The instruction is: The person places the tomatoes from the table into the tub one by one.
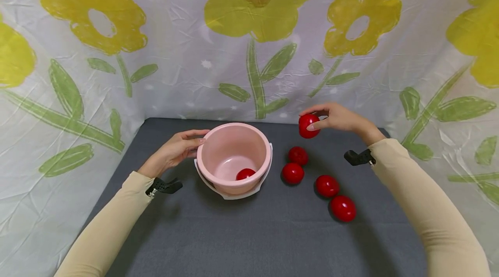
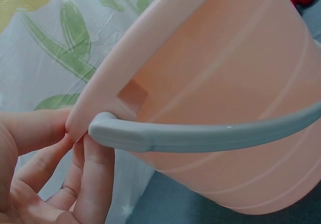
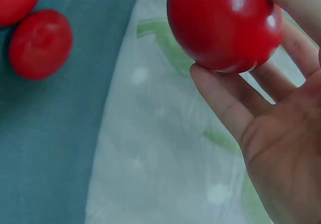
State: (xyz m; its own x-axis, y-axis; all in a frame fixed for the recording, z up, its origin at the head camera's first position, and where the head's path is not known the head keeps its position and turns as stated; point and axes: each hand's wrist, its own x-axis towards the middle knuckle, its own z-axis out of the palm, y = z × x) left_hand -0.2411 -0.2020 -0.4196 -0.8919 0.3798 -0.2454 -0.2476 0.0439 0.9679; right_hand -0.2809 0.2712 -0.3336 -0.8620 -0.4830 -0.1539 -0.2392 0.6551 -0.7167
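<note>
A pink bucket [image 1: 234, 136] stands on the dark table with its pale handle [image 2: 200, 137] hanging down. My left hand [image 1: 180, 149] pinches the bucket's rim, thumb on one side and fingers under it near the handle joint in the left wrist view. Inside the bucket lies one red tomato [image 1: 245, 174], partly hidden by the near wall. At the back right, my right hand [image 1: 337, 120] holds another shiny red tomato [image 3: 225, 25] between thumb and fingers, up off the table.
Several more tomatoes lie between the bucket and my right arm: a back one [image 1: 298, 156], one close before it [image 1: 293, 173], and a touching pair with its nearer tomato [image 1: 343, 208] to the right. Behind the dark table [image 1: 241, 238] hangs a flower-printed cloth [image 1: 175, 65].
</note>
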